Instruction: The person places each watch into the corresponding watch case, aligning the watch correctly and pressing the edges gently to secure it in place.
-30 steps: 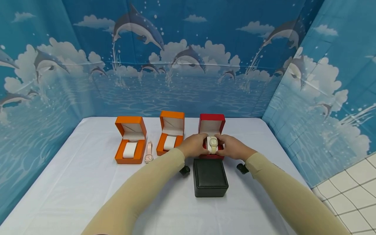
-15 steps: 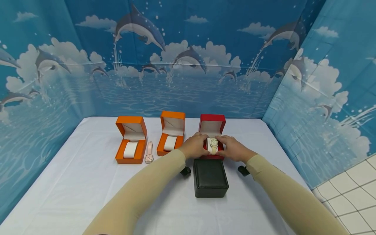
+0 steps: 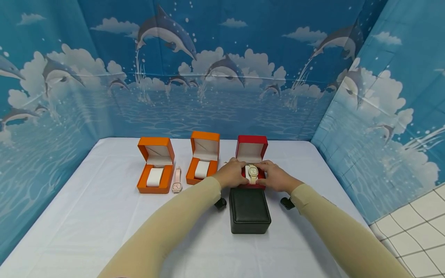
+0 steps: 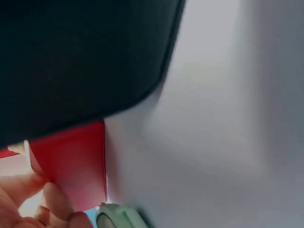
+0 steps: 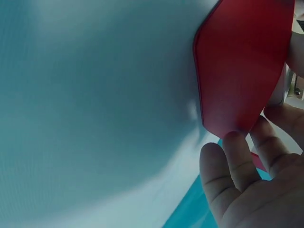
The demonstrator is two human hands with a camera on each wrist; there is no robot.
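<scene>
A cream watch wrapped round a white cushion sits in the lower part of an open red box. My left hand holds the cushion's left side by thumb and fingers. Opposite it, my right hand holds the watch and cushion from the right, thumb at the near end, forefinger at the far end. In the left wrist view, fingers bend over the red box wall. The right wrist view shows the other fingers alongside the outer red wall.
A closed black box stands right in front of the red one. To the left are two open orange boxes, one nearer and one farther left with white cushions. A pink watch lies between them. A pale green watch lies behind my left hand.
Both hands stay at the red box with the cream watch. The watch sits very slightly lower in the view, and the fingers have shifted only a little.
</scene>
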